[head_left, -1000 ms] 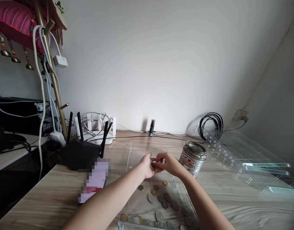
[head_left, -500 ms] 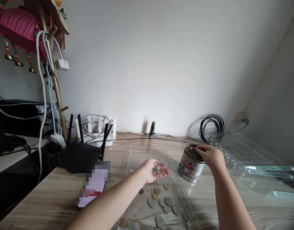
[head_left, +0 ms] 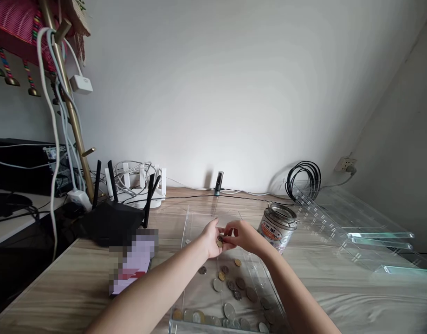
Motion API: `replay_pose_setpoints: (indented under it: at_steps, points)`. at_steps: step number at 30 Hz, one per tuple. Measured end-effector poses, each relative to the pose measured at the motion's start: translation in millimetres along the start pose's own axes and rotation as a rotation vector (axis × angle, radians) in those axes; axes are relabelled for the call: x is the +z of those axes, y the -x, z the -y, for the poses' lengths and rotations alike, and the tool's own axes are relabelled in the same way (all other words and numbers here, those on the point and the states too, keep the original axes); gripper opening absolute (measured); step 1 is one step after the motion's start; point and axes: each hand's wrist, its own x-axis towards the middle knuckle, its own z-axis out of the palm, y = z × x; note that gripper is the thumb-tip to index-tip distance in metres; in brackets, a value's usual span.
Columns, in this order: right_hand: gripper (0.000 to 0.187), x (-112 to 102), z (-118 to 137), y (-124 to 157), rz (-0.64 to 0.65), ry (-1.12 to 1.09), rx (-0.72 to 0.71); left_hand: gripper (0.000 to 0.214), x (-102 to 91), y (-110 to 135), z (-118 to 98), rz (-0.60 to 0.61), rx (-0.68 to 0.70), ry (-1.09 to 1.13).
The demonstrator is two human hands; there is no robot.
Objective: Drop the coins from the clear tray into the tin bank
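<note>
While left hand (head_left: 210, 239) cups round metal coins (head_left: 219, 241), right hand (head_left: 243, 235) pinches one.

1. A room in a home, one corner serving as a small office: a wood-grain desk (head_left: 77, 278) set against a plain white wall.
2. Far left, a black router (head_left: 112, 220) and a white router (head_left: 140, 197) sit among loose cables.
3. A coat stand (head_left: 69, 111) carries a pink woven bag (head_left: 15, 28).
4. Loose coins (head_left: 240, 283) and a printed tin (head_left: 278, 229) sit on the desk.

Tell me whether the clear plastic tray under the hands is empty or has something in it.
Not empty: the clear plastic tray holds loose silver and gold-coloured coins, scattered mostly over its near half.
</note>
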Motion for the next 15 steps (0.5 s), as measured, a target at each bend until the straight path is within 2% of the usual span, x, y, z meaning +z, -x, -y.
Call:
replay_pose_setpoints:
  at_steps: [2,4,6,8,9,10,12,15]
  points:
    - [0.011,0.6,1.0,-0.6,-0.038,-0.001,-0.001,0.042,0.1,0.3,-0.4,0.015,-0.003,-0.005]
    - [0.010,-11.8,-1.4,2.6,-0.152,-0.028,-0.012,0.042,-0.4,1.0,-0.6,0.058,-0.004,0.001]
    - [0.014,-33.7,-9.3,8.8,-0.401,0.008,0.058,0.043,-1.3,1.6,-0.5,0.100,-0.012,0.001]
    - [0.018,-58.2,-23.9,16.3,-0.709,0.139,0.243,0.044,-2.3,1.4,-0.3,0.116,-0.014,-0.008]
    - [0.020,-69.0,-33.2,19.7,-0.807,0.216,0.354,0.043,-2.8,1.0,-0.2,0.118,-0.010,-0.016]
    - [0.020,-78.0,-43.1,22.6,-0.837,0.260,0.444,0.042,-3.2,0.5,-0.2,0.119,-0.007,-0.027]
    - [0.019,-89.5,-62.0,26.0,-0.767,0.245,0.530,0.040,-3.9,-0.8,-0.5,0.117,-0.005,-0.049]
    - [0.020,-94.2,-81.0,26.0,-0.649,0.163,0.534,0.039,-3.9,-1.8,-1.2,0.108,-0.011,-0.066]
